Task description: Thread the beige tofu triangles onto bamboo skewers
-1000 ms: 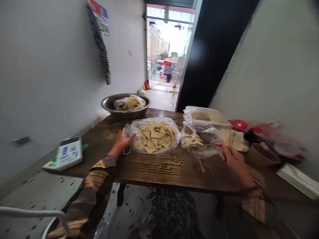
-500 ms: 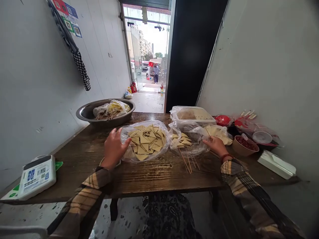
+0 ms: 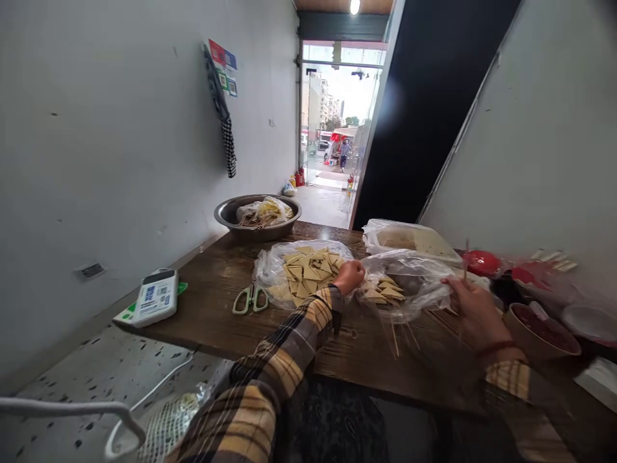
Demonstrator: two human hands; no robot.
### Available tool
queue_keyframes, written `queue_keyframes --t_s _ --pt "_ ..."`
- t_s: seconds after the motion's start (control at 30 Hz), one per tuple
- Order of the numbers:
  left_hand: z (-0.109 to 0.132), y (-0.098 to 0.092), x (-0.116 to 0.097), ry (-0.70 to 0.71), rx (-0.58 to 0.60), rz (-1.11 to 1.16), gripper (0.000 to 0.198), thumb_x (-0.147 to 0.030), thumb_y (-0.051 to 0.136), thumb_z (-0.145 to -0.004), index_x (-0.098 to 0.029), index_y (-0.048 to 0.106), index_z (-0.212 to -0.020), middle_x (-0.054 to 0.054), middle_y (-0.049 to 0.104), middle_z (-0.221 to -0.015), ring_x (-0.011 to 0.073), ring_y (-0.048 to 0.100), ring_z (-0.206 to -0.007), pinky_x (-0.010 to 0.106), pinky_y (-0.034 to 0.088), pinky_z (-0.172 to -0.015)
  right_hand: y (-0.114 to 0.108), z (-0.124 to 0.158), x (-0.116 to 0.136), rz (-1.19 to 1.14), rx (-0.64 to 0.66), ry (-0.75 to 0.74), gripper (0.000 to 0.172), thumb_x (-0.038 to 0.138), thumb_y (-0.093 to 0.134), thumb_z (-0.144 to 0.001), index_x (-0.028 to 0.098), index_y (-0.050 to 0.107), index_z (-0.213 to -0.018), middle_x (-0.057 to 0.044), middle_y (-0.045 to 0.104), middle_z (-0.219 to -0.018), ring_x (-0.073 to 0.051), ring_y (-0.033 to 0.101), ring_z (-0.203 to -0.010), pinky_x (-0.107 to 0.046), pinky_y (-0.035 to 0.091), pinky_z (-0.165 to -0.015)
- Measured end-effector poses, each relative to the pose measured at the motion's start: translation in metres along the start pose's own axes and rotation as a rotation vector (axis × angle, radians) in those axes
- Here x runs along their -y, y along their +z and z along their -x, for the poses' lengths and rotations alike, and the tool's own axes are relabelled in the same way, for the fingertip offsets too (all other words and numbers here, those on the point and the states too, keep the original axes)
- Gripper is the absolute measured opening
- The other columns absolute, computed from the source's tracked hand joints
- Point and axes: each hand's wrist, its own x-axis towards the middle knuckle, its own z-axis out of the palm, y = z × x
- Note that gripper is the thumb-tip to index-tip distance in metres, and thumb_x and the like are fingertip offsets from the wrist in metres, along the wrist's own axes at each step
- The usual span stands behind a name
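Note:
My left hand (image 3: pixel 348 276) is curled closed at the right edge of a clear plastic bag of tan tofu triangles (image 3: pixel 303 272), touching the bag. What its fingers pinch is hidden. My right hand (image 3: pixel 471 307) is closed round a thin bamboo skewer (image 3: pixel 465 252) that points upward, beside a second plastic bag of triangles (image 3: pixel 405 285). Loose skewers (image 3: pixel 402 334) lie on the wooden table (image 3: pixel 222 302) between my hands. Green-handled scissors (image 3: pixel 250 299) lie left of the first bag.
A metal basin (image 3: pixel 258 215) with bagged skewers stands at the table's far end. A lidded plastic tub (image 3: pixel 409 238), red lids (image 3: pixel 481 262) and a brown bowl (image 3: pixel 540 328) crowd the right side. A white device (image 3: pixel 155 297) sits on the left corner. Walls close both sides.
My left hand moved from the left side of the tofu bag to its right side, uncovering the scissors. My right hand lifted, now holding a skewer upright. The camera swung.

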Motion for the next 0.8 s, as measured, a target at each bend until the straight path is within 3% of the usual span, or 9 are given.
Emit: queue_keyframes --t_s 0.13,0.27,0.43,0.53,0.63,0.8 --pt "0.001 -0.014 0.005 -0.033 -0.036 0.157 0.01 -0.011 0.049 -0.077 -0.016 0.057 -0.072 -0.004 0.052 -0.049 0.0098 0.056 -0.046 0.021 0.047 -0.051 0.013 -0.008 0.021 -0.08 0.027 -0.001 0.021 0.032 0.078 -0.058 0.017 0.065 -0.065 0.009 0.033 -0.044 -0.005 0.025 -0.039 -0.023 0.016 -0.036" --pt "0.01 -0.03 -0.002 -0.009 -0.05 0.307 0.011 -0.009 0.046 -0.079 -0.016 0.051 -0.072 -0.005 0.053 -0.052 0.0083 0.055 -0.044 0.02 0.048 -0.048 0.034 -0.005 0.049 -0.127 -0.014 -0.079 0.019 0.028 0.076 -0.06 0.017 0.062 -0.065 0.007 0.039 -0.049 -0.005 0.03 -0.043 -0.021 0.019 -0.037" --pt "0.02 -0.063 -0.02 0.053 -0.062 0.407 0.007 -0.01 0.05 -0.079 -0.015 0.052 -0.073 -0.004 0.054 -0.054 0.0077 0.056 -0.044 0.019 0.048 -0.048 0.071 0.023 0.098 -0.162 -0.006 -0.147 0.011 0.017 0.072 -0.063 0.015 0.061 -0.062 0.003 0.045 -0.056 -0.004 0.038 -0.048 -0.018 0.025 -0.039" --pt "0.03 -0.1 -0.029 0.1 -0.079 0.443 0.005 -0.011 0.05 -0.079 -0.015 0.052 -0.077 -0.003 0.057 -0.059 0.0075 0.057 -0.046 0.02 0.049 -0.049 0.097 0.042 0.125 -0.156 0.047 -0.196 0.007 0.013 0.068 -0.066 0.015 0.063 -0.062 0.006 0.039 -0.053 -0.003 0.034 -0.046 -0.018 0.021 -0.038" --pt "0.048 -0.148 -0.031 0.174 -0.137 0.466 0.001 -0.014 0.052 -0.08 -0.015 0.052 -0.08 -0.002 0.058 -0.061 0.0082 0.056 -0.046 0.022 0.049 -0.05 0.13 0.056 0.137 -0.171 0.153 -0.194 0.004 0.012 0.066 -0.069 0.015 0.064 -0.066 0.006 0.037 -0.052 -0.003 0.032 -0.045 -0.018 0.02 -0.037" --pt "0.082 -0.24 -0.007 0.183 -0.43 0.285 0.006 -0.02 0.057 -0.077 -0.015 0.055 -0.079 0.0 0.06 -0.066 0.0094 0.054 -0.051 0.023 0.045 -0.052 0.205 0.076 0.127 -0.219 0.435 -0.147 0.008 0.022 0.066 -0.071 0.016 0.063 -0.075 0.009 0.035 -0.049 -0.003 0.026 -0.041 -0.018 0.016 -0.037"
